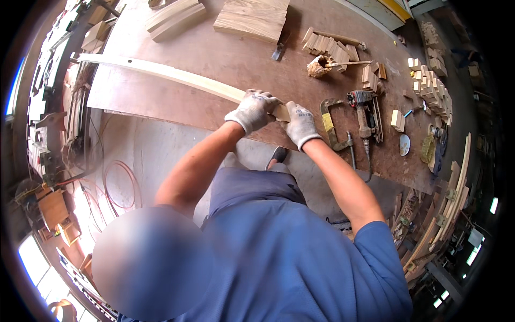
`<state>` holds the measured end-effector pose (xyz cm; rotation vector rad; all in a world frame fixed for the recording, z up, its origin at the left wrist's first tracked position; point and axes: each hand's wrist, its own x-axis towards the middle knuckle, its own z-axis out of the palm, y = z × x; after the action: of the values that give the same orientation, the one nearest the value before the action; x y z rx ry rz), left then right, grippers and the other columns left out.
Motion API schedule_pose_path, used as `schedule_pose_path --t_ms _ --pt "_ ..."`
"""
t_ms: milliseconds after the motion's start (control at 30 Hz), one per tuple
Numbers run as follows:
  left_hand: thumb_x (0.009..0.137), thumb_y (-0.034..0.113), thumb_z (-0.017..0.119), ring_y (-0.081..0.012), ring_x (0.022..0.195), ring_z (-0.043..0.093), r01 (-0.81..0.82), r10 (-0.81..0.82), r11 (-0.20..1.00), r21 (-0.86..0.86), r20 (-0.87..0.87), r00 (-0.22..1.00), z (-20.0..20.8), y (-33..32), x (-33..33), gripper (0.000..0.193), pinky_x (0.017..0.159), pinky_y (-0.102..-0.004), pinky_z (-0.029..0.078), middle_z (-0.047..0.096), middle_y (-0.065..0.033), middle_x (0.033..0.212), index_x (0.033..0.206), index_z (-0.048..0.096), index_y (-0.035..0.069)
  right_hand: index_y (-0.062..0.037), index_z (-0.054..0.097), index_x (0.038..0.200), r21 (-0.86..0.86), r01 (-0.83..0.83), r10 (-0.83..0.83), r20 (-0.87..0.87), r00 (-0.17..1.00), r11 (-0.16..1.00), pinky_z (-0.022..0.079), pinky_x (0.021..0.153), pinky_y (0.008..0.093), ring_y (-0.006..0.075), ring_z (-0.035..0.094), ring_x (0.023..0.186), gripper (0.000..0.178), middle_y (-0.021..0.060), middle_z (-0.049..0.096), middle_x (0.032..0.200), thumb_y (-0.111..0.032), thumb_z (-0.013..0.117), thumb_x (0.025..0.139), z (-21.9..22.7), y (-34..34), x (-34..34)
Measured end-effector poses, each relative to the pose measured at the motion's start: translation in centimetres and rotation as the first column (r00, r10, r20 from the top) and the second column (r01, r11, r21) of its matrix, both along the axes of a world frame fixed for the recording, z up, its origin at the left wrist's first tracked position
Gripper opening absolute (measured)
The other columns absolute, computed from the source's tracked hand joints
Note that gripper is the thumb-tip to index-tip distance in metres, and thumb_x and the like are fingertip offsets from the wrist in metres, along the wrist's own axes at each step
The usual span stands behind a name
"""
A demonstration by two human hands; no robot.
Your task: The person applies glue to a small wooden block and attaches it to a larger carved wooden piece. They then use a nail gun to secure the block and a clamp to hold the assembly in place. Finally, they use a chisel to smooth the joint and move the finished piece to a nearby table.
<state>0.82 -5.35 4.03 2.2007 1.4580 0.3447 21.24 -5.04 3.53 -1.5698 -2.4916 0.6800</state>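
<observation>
fingers on wood strip, gloves w/ print

Wood strip across left part of counter, clamp and power tool to its right.
Board stack behind strip; power tool just right of clamp; pot behind both, small blocks behind pot; second block group toward counter's right end.

The left hand and right hand, both gloved and curled in a grip, sit close together. Behind them, the bare left forearm and right forearm converge (left hand slightly farther forward).
</observation>
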Motion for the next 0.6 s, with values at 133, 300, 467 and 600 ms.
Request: schedule_pose_path --t_ms 133,300,467,600 --pt "0.075 0.026 0.087 -0.0306 0.115 0.065 -0.037 0.036 0.999 0.028 0.041 0.999 -0.4 -0.4 0.0 0.045 0.105 -0.0449 0.045 0.073 -0.0066 0.11 0.118 0.075 0.017 -0.0039 0.058 0.135 -0.115 0.036 -0.048 -0.103 0.994 0.993 0.05 0.108 0.0463 0.0413 0.061 0.125 0.063 0.0243 0.064 0.13 -0.011 0.08 0.076 2.1 0.0 1.7" --pt "0.074 0.023 0.087 -0.0317 0.11 0.064 -0.024 0.02 0.998 0.054 0.07 0.997 -0.7 -0.3 0.2 0.044 0.103 -0.0452 0.046 0.072 -0.0064 0.105 0.116 0.075 0.017 -0.0046 0.059 0.142 -0.262 0.18 -0.197 -0.039 0.98 0.948 0.046 0.114 0.0438 0.0398 0.057 0.133 0.07 0.024 0.061 0.141 -0.015 0.083 0.077 1.2 -2.1 8.0" --pt "0.075 0.022 0.088 -0.0317 0.112 0.064 -0.018 0.012 0.998 0.054 0.097 0.995 -0.4 -0.1 0.9 0.043 0.102 -0.0455 0.046 0.072 -0.0068 0.106 0.116 0.076 0.018 -0.0048 0.065 0.133 -0.393 0.333 -0.378 -0.042 0.925 0.857 0.054 0.102 0.0442 0.0358 0.069 0.118 0.06 0.0212 0.072 0.126 -0.02 0.084 0.079 -0.6 -5.5 9.2" --pt "0.074 0.019 0.089 -0.0333 0.112 0.064 -0.011 0.011 1.0 0.003 0.088 0.996 0.2 0.0 0.9 0.045 0.103 -0.0447 0.047 0.072 -0.0076 0.11 0.117 0.076 0.017 -0.0043 0.07 0.12 -0.391 0.396 -0.516 -0.271 0.813 0.831 0.058 0.09 0.0408 0.0319 0.075 0.101 0.048 0.0159 0.076 0.109 -0.019 0.085 0.077 -3.2 -6.2 6.5"
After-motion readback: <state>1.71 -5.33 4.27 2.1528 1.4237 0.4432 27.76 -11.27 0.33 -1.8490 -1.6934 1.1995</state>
